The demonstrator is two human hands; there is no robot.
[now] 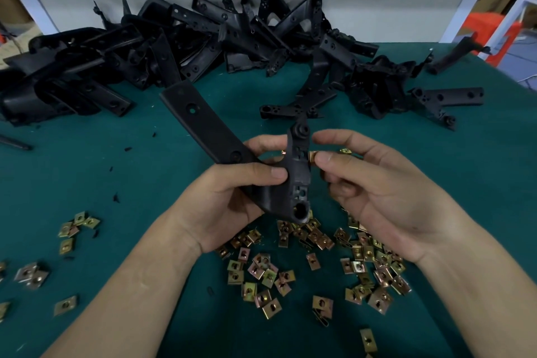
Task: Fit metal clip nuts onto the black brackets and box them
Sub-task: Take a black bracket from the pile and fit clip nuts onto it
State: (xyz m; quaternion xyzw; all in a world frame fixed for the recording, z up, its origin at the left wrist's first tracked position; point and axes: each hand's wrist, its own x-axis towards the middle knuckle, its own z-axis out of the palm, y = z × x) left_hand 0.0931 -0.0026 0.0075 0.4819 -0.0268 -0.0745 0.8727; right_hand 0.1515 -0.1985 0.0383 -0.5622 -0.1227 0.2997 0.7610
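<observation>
Head view, the only one I have. My left hand grips the black bracket around its bend, thumb laid across the front, fingers curled behind. The bracket is raised off the green table cover, its flat arm pointing up and away, its ribbed edge turned toward my right hand.

That hand pinches one brass-coloured clip nut between thumb and forefinger, touching the bracket's right edge about halfway up; the other fingers hang loosely curled. How far the nut has slid on I cannot tell, since the thumb covers most of it.

To do this well, I would keep the left grip firm so the bracket cannot twist, present the nut's open mouth square to the edge, and push with the thumb pad along the nut's flat. As I judge it, the threaded hole should end up over the bracket's hole. A skewed entry would likely spread the clip or jam it.

Below the bracket lies the loose heap of clip nuts, with a smaller cluster down to its left. Beyond the bracket sits the pile of unfitted brackets. No box shows anywhere.
</observation>
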